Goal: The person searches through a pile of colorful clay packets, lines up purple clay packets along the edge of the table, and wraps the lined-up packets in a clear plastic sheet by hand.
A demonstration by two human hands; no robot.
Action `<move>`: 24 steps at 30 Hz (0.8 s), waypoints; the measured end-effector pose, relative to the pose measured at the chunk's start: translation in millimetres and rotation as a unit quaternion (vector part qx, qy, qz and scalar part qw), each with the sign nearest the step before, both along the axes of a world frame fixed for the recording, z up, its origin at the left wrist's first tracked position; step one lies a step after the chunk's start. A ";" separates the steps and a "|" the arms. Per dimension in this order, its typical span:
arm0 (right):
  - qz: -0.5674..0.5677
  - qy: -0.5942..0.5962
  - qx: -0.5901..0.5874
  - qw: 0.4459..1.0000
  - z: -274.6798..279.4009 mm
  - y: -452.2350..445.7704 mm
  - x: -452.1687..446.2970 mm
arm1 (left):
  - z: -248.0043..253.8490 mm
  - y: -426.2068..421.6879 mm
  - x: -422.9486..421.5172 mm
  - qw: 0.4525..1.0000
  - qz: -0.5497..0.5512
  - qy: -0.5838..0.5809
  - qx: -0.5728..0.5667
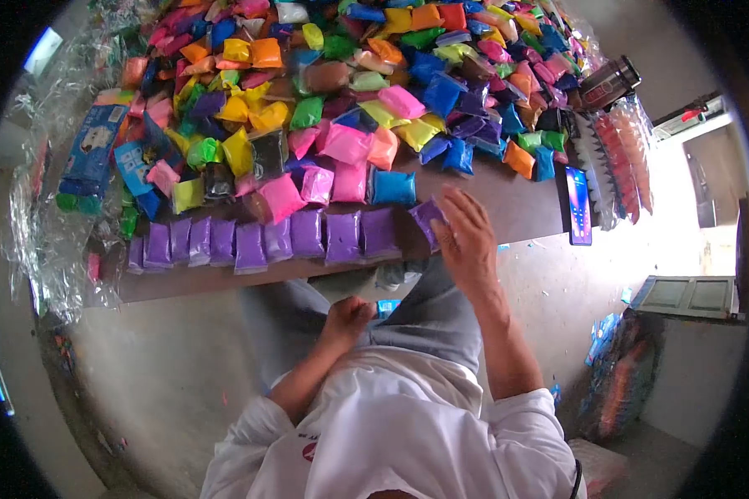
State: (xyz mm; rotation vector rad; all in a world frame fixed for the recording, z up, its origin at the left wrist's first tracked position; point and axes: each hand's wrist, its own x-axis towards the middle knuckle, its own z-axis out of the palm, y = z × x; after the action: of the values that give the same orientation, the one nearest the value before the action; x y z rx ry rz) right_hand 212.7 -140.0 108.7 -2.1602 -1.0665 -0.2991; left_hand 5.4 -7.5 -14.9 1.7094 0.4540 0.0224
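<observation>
My right hand (468, 237) is at the table's front edge, with its thumb and fingers closed on a small purple packet (425, 221). To the left of it, a row of several similar purple packets (308, 234) lies along the front of the table, side by side. My left hand (349, 319) rests over my lap, curled into a fist, and nothing shows in it. A small blue piece (387, 309) appears just right of that fist, between my legs; I cannot make out what it is.
Behind the row, a big heap of colourful packets (333, 79) covers the brown table (508, 200). A phone (578, 205) with a lit screen lies at the right edge, near a dark cylindrical container (609, 83). Clear plastic wrap (54, 208) and a blue pack (91, 154) are on the left.
</observation>
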 end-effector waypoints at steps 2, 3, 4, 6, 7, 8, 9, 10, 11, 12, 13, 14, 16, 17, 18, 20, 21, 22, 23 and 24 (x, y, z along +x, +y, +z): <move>0.018 -0.015 -0.026 0.999 -8.9 3.5 -12.3 | -7.9 2.8 2.3 0.999 -0.016 0.048 0.016; 0.016 -0.016 -0.043 0.999 -12.2 6.0 -19.8 | -9.4 2.9 4.1 0.999 -0.015 0.048 0.015; 0.015 -0.015 -0.060 0.998 -16.2 6.8 -25.8 | -10.5 2.6 4.9 0.998 -0.003 0.055 -0.011; 0.015 -0.012 -0.083 0.996 -16.2 8.3 -35.7 | -8.9 3.4 4.3 0.997 0.011 0.064 -0.038; -0.005 -0.007 -0.105 0.994 -12.7 10.8 -41.3 | -6.6 5.0 5.7 0.995 0.002 0.092 -0.031; -0.025 -0.002 -0.127 0.992 -7.7 13.6 -44.8 | -4.7 6.5 7.9 0.993 -0.007 0.119 -0.024; -0.026 -0.003 -0.128 0.991 -4.8 14.6 -46.1 | -4.7 7.7 9.6 0.993 -0.008 0.118 -0.025; -0.025 0.012 -0.135 0.990 -2.3 14.5 -46.9 | -5.4 7.6 10.6 0.993 -0.009 0.115 -0.029; -0.023 0.027 -0.142 0.989 -0.7 13.6 -47.0 | -5.1 6.2 11.1 0.993 -0.010 0.112 -0.032; -0.023 0.027 -0.143 0.989 0.7 10.3 -44.1 | -3.7 4.5 11.0 0.993 -0.011 0.111 -0.034; 0.005 0.071 -0.109 0.992 2.1 4.6 -38.1 | -1.2 3.6 11.3 0.993 0.002 0.105 -0.045; 0.035 0.115 -0.073 0.990 3.6 -0.8 -33.6 | 0.4 3.3 11.4 0.993 0.015 0.099 -0.056; 0.031 0.075 -0.096 0.992 12.7 -8.7 -30.3 | -4.2 5.3 6.4 0.993 0.016 0.102 -0.054; 0.027 0.036 -0.118 0.992 14.9 -10.0 -30.1 | -3.5 5.7 3.7 0.993 0.017 0.104 -0.053; 0.030 0.037 -0.118 0.992 13.8 -9.4 -30.5 | -1.9 6.2 2.4 0.993 0.019 0.106 -0.052; 0.087 -0.033 -0.182 0.979 11.9 -7.3 -30.1 | 3.2 9.9 4.6 0.991 0.003 0.129 -0.039; 0.089 -0.032 -0.180 0.979 9.0 -5.9 -31.3 | 2.6 10.5 5.4 0.991 0.005 0.129 -0.037; 0.088 -0.037 -0.176 0.980 4.4 -4.5 -33.7 | 0.5 10.0 6.1 0.991 -0.001 0.131 -0.032; 0.088 -0.042 -0.171 0.980 1.1 -2.9 -34.9 | -1.9 9.3 7.1 0.991 -0.006 0.132 -0.027; 0.090 -0.042 -0.171 0.980 0.1 -2.0 -35.6 | -5.2 8.3 7.4 0.991 -0.004 0.133 -0.027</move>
State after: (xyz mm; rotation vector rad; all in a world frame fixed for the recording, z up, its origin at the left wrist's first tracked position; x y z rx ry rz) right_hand 177.2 -142.0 108.7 -2.3428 -1.4387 -0.1304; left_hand 12.8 0.8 -20.1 1.6677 0.6387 -0.2237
